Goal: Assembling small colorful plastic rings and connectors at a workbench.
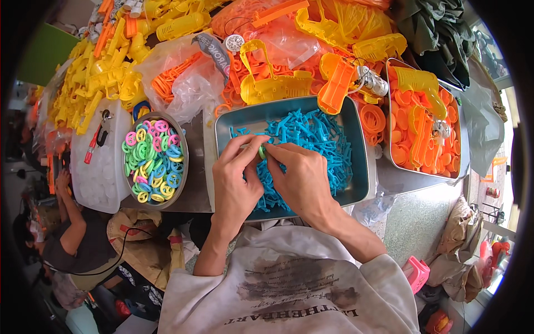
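Note:
Both hands meet over a metal tray [364,167] heaped with small blue plastic pieces [320,142]. A small green plastic wheel [262,151] shows between the fingertips. My left hand [239,175] is closed in a pinch at its left side. From the right, my right hand [300,175] pinches at the same wheel, its fingers bent. The fingers cover most of it, and whether a blue piece is joined to it I cannot tell. Left of the tray stands a round metal bowl [184,161] of pink, green, yellow and blue little wheels [153,158].
A white plastic tub [92,186] sits beyond the bowl, with red-handled pliers [102,131] on it. At the right is a bin [457,170] of orange parts. Yellow shells [275,86] and bagged orange parts crowd the back. Another person's arm [72,217] shows at left.

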Demonstrator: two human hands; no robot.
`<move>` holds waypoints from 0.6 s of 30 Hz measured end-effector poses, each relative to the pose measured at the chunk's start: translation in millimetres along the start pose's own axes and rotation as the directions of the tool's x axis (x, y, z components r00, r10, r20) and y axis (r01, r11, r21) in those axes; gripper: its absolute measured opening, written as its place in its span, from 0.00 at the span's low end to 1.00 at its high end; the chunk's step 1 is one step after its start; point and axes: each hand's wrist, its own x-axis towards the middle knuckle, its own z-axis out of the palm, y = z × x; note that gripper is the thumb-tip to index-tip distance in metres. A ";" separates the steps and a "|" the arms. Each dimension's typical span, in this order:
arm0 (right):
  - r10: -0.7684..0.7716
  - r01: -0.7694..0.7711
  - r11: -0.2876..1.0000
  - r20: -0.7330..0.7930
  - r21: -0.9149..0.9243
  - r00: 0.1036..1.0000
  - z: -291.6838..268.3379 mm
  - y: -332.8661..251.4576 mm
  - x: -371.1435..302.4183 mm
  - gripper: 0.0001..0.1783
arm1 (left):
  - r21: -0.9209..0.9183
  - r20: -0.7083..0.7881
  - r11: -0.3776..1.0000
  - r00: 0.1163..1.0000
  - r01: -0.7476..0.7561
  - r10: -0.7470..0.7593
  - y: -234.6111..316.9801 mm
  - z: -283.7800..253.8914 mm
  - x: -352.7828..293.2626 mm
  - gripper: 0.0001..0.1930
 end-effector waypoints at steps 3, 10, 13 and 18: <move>0.000 0.000 1.000 0.005 0.001 1.000 1.9 1.0 -0.9 0.10 | 0.009 0.014 1.000 1.000 0.011 -0.011 -2.1 0.6 -0.1 0.25; -0.007 0.004 0.999 0.061 0.039 0.998 -1.6 4.5 1.9 0.11 | -0.050 0.011 0.997 0.998 0.056 -0.056 -10.8 7.0 -2.3 0.27; 0.002 -0.008 0.995 0.059 0.097 0.998 -4.0 2.7 2.2 0.13 | -0.090 -0.017 0.992 0.996 0.091 -0.093 -10.6 6.5 -2.2 0.26; 0.007 -0.019 0.985 0.072 0.171 0.997 -4.9 -2.1 -0.3 0.14 | -0.186 -0.017 0.968 0.985 0.166 -0.172 -16.3 2.1 0.6 0.23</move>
